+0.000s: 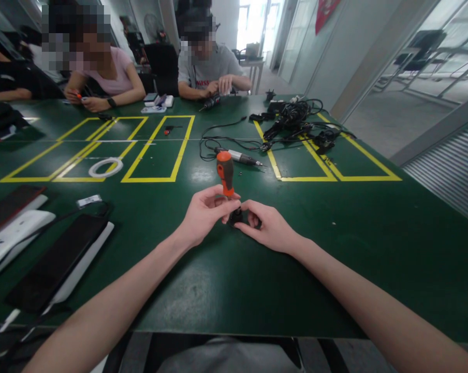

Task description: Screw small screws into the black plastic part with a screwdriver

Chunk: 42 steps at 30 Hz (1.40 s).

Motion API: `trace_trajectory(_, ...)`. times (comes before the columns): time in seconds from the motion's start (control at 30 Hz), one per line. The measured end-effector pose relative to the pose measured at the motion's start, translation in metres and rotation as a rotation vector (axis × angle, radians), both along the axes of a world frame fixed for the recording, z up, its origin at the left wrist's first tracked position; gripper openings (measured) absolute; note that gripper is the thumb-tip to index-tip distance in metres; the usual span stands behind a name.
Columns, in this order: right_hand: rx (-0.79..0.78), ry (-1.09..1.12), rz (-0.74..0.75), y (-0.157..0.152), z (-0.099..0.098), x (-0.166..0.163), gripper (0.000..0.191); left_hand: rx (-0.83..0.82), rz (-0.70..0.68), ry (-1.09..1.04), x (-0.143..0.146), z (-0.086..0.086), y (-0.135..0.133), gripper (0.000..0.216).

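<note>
An orange and grey screwdriver (225, 173) stands nearly upright, handle up, over the middle of the green table. My left hand (205, 215) is closed around its shaft, just beneath the handle. Under the tip sits a small dark part (236, 216), mostly covered by my fingers; its kind cannot be made out. From the right side, my right hand (271, 225) grips that part with thumb and curled fingers, low against the tabletop.
Beyond my hands lies a corded electric screwdriver (239, 157). Tangled black cables (292, 122) are piled at the back right. A white ring (105, 167) rests by yellow tape outlines. A black phone (59, 259) lies at left. Two co-workers (214, 65) handle things across the table.
</note>
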State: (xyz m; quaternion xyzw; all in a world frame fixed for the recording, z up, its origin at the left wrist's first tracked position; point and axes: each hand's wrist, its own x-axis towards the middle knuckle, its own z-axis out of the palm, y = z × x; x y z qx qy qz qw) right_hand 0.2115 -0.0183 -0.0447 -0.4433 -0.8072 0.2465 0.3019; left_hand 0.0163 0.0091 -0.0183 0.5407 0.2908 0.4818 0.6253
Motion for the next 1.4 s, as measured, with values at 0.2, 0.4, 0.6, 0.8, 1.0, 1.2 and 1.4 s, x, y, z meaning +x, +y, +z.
trace_trajectory(0.2, -0.008, -0.010, -0.012, 0.0004, -0.0031, 0.0011, 0.018, 0.017, -0.040, 0.033, -0.0035, -0.0026, 0.0001, 0.028)
trace_trajectory(0.4, -0.002, -0.003, -0.007, 0.0007, -0.0033, 0.0010, 0.016, 0.009, 0.022, 0.033, -0.0004, -0.0019, 0.0013, 0.030)
trace_trajectory(0.6, -0.001, -0.006, -0.008, 0.0003, -0.0012, 0.0004, 0.016, 0.020, 0.020, 0.046, -0.0015, 0.0011, 0.0024, 0.036)
trace_trajectory(0.8, -0.005, -0.003, -0.007, 0.0012, -0.0027, 0.0011, 0.017, 0.023, -0.033, -0.001, -0.0045, 0.0010, 0.0025, 0.035)
trace_trajectory(1.0, 0.003, 0.012, -0.002, 0.0010, -0.0032, 0.0008, 0.015, 0.079, 0.001, 0.055, -0.0045, 0.0046, 0.0017, 0.029)
trace_trajectory(1.2, -0.011, 0.022, -0.006, 0.0010, -0.0010, -0.0002, 0.016, 0.068, 0.016, 0.031, -0.0038, 0.0022, 0.0013, 0.033)
trace_trajectory(1.4, -0.014, 0.022, -0.001, 0.0008, -0.0011, -0.0005, 0.016, 0.057, -0.005, -0.033, -0.0030, 0.0000, 0.0009, 0.036)
